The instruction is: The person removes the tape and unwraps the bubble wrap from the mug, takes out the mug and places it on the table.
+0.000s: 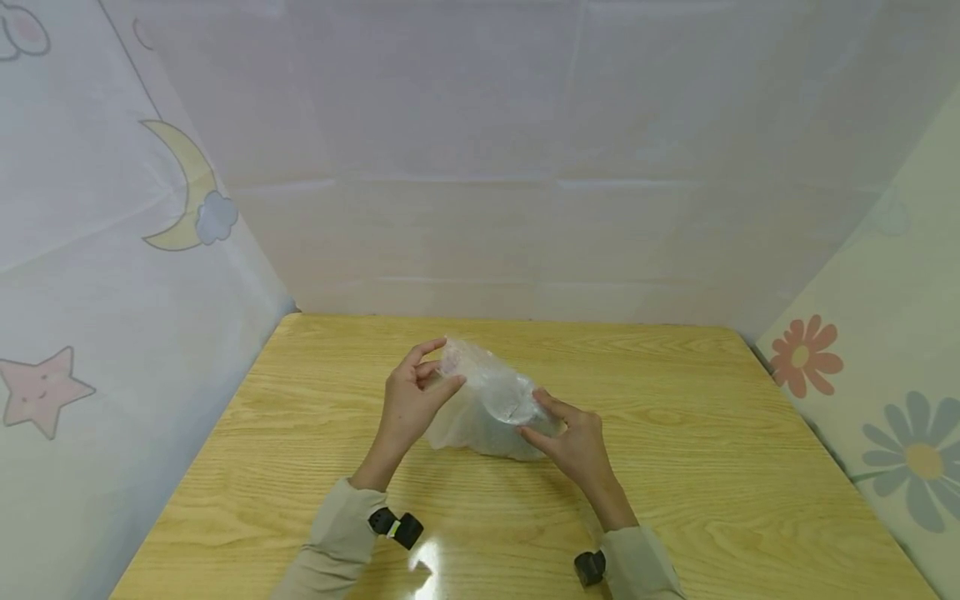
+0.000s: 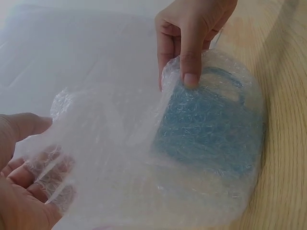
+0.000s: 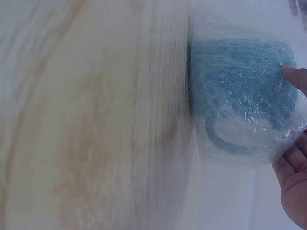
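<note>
Wood-grained tabletop point(image 1: 262, 467) runs toward you. At one o'clock your right grip point(image 1: 581, 437) pinches crinkled bubble wrap point(image 1: 480, 425), thumb and fingers part-spread; at eleven your left grip point(image 1: 408, 404) loosely holds its edge, fingers bent. Between them, at twelve, the clear, blistered film encloses a rounded blue mug point(image 2: 206, 129) with a looped handle point(image 3: 221, 143).
</note>
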`<state>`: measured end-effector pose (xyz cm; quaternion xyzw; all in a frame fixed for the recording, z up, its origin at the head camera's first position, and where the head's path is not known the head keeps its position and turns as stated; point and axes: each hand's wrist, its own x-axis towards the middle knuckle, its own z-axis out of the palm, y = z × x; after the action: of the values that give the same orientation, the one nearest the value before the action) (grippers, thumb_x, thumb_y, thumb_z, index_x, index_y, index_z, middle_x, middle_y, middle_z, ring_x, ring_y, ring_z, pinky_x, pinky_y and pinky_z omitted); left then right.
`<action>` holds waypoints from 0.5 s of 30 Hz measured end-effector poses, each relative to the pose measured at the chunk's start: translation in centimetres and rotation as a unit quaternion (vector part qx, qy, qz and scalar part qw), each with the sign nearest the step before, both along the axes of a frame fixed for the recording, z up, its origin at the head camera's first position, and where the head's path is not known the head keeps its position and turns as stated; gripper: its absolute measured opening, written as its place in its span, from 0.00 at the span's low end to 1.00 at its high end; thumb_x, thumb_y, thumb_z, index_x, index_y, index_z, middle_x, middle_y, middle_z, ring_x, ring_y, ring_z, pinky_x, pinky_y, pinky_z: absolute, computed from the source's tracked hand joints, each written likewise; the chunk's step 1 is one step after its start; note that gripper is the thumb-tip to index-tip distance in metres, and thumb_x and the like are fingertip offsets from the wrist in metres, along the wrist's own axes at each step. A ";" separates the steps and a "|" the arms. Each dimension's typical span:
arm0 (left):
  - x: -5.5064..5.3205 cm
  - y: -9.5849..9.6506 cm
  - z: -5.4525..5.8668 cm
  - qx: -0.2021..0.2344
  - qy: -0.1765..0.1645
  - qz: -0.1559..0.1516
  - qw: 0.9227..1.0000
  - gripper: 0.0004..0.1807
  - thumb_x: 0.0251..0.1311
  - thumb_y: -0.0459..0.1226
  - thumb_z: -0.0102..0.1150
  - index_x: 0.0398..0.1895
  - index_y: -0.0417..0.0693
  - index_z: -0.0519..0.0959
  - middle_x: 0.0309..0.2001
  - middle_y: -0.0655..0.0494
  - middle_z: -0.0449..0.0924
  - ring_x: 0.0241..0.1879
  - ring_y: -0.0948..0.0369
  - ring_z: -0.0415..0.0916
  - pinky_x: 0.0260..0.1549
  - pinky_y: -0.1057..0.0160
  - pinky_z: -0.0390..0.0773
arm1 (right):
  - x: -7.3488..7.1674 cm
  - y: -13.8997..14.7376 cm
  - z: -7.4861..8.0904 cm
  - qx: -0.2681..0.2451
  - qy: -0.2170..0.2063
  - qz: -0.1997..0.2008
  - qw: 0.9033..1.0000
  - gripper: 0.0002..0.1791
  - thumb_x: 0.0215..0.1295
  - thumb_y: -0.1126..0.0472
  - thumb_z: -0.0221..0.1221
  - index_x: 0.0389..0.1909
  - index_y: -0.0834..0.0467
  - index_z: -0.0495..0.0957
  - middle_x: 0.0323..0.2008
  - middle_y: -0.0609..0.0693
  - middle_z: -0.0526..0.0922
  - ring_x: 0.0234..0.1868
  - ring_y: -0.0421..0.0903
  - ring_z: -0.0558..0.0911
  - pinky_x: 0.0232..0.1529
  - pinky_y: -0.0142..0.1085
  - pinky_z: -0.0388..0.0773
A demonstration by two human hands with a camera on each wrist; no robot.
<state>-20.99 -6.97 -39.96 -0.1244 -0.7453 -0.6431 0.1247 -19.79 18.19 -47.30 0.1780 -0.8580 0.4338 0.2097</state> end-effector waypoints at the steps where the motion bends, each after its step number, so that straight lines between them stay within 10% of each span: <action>1: -0.1 -0.1 0.0 0.009 0.002 -0.002 1.000 0.30 0.54 0.31 0.70 0.62 0.46 0.74 0.36 0.48 0.85 0.19 0.64 0.64 0.17 0.69 0.65 | 0.0 0.0 0.0 0.000 0.001 0.000 1.000 0.32 0.44 0.61 0.77 0.52 0.66 0.80 0.53 0.58 0.79 0.52 0.57 0.79 0.49 0.49 0.78; 15: -0.4 -1.5 0.2 0.104 -0.003 -0.014 0.994 0.15 0.56 0.29 0.68 0.48 0.35 0.80 0.42 0.45 0.84 0.41 0.60 0.81 0.44 0.64 0.80 | 0.0 0.1 -0.1 0.003 0.014 0.000 1.000 0.32 0.45 0.60 0.77 0.52 0.66 0.80 0.53 0.59 0.79 0.52 0.58 0.79 0.48 0.50 0.78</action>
<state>-21.39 -8.47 -39.80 -0.1190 -0.6730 -0.7192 0.1255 -19.84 18.26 -47.36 0.1847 -0.8562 0.4285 0.2216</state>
